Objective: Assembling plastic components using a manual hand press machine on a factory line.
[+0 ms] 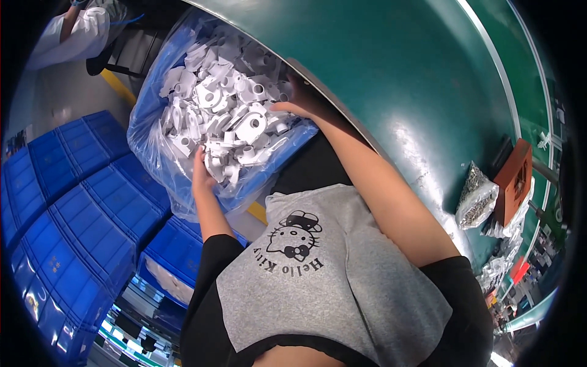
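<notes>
White plastic parts (251,125), many with a round hole or a short tube, are heaped in a blue bin lined with a clear plastic bag (150,113). At the near left of the heap is my left hand (202,174), thumb stretched up against the parts and apart from the other fingers, which are partly hidden. My right hand (298,101) reaches over the bin's right side, beside the table edge. Its thumb points out across the parts, while the other fingers are spread in shadow and hard to see. No part is visibly gripped in either hand.
A green table (391,73) overhangs the bin's right side. On it lie a clear bag of small metal pieces (477,199) and a reddish-brown block (515,183). Blue crates (92,202) stand at left. Another person's white sleeve (76,40) shows far left.
</notes>
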The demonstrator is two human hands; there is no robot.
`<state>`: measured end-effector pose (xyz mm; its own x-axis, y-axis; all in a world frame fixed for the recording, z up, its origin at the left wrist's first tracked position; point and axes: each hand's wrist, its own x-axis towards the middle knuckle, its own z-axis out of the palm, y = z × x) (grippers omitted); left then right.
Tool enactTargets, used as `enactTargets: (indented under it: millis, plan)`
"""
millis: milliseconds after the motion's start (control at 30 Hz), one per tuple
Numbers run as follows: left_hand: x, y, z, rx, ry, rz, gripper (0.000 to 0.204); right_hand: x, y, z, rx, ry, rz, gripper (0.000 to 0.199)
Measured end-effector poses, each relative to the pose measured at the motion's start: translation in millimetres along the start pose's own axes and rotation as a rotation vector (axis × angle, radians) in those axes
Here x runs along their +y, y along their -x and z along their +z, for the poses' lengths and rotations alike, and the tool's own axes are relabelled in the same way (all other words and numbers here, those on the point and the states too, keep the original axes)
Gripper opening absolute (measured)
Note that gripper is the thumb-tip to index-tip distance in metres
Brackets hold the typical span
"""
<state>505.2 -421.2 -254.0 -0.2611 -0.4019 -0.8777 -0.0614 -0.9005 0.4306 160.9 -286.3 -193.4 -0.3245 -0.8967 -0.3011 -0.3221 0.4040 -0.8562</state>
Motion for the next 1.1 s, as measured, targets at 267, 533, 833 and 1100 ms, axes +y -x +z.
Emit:
enactTargets:
  millis: [267, 533, 833, 1100]
  plan:
    - [-21, -23, 12, 0.153, -0.436, 0.304, 0.042, 12, -2, 10, 0.004, 0.043, 0.046, 0.090]
    - [11, -2, 30, 0.237, -0.608, 0.094, 0.071, 39, -16, 36, 0.051, 0.322, 0.163, 0.084]
    - [16, 16, 69, 0.142, -0.200, 0.149, 0.043, 34, -10, 34, 0.062, 0.215, 0.157, 0.085]
    - [-30, -12, 29, 0.626, -0.569, 0.558, 0.046, 29, -8, 28, 0.077, 0.121, 0.149, 0.085]
